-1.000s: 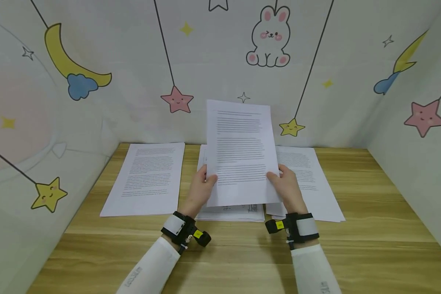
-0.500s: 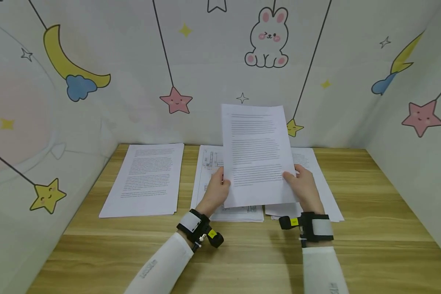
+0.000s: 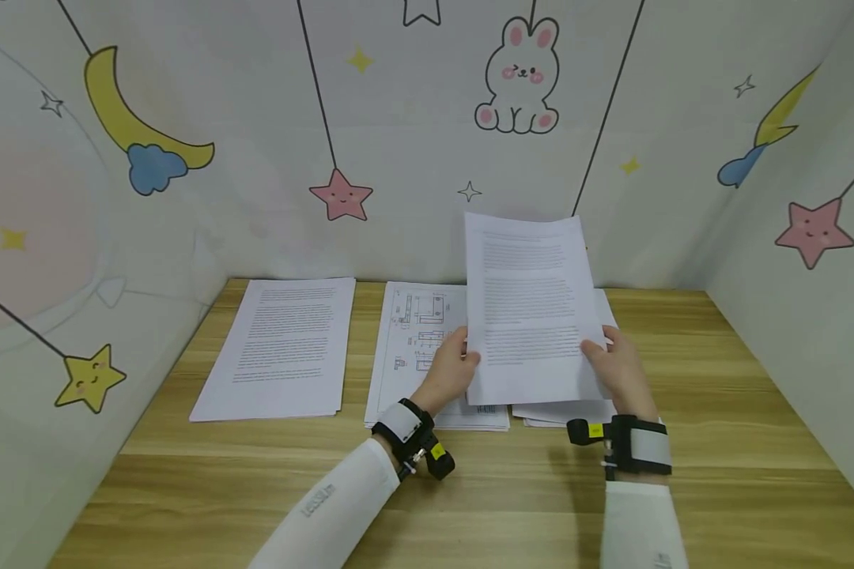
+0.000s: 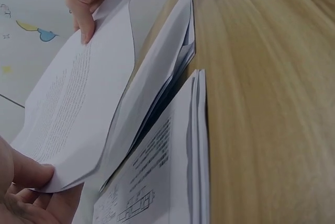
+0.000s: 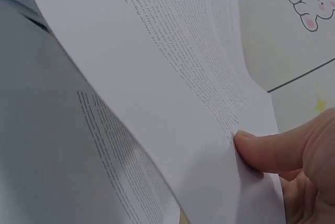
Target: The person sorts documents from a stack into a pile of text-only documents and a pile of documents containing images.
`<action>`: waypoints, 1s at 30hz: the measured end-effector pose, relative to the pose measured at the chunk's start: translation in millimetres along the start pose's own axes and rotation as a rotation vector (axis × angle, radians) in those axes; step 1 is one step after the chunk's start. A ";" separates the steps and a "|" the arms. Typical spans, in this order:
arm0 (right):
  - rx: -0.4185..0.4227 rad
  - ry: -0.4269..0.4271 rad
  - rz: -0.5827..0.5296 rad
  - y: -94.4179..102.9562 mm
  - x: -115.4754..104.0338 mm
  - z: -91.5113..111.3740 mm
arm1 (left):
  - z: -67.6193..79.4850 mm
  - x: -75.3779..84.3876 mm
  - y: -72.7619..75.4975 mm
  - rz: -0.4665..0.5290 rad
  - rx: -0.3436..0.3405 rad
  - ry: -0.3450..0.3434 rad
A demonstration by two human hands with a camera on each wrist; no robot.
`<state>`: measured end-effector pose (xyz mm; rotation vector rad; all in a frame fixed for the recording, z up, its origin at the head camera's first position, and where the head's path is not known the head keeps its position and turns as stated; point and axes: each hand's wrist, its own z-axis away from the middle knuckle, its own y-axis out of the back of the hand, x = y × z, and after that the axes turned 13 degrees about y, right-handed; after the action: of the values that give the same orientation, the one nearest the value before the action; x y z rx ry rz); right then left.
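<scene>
Between both hands a printed sheet of paper [image 3: 530, 316] is held up, tilted, its text facing me. My left hand [image 3: 451, 370] pinches its lower left edge, thumb in front and fingers behind. On the opposite edge my right hand [image 3: 619, 367] pinches it the same way; the thumb presses a slight bend into the paper in the right wrist view. Below and behind the sheet lies the right paper stack [image 3: 562, 412], mostly hidden by it. The middle stack [image 3: 423, 320], with line drawings on top, is partly covered by my left hand and the sheet.
A left stack of text pages [image 3: 277, 348] lies on the wooden table [image 3: 256, 474] toward the far edge. Behind the table stands a white wall [image 3: 413, 118] with cartoon prints; another wall panel [image 3: 790, 316] borders the right side.
Both hands have carried the sheet to the right, from over the middle stack to over the right one. The middle stack's drawings have come into view.
</scene>
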<state>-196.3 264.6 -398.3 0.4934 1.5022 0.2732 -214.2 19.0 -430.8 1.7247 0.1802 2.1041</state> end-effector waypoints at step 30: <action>0.112 -0.085 0.094 29.6 36.6 6.2 | -7.1 0.6 -53.5 -0.046 -0.062 0.041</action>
<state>-184.1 306.6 -416.6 0.6585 1.4189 0.2393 -208.7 68.8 -450.7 1.6284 0.1632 2.0909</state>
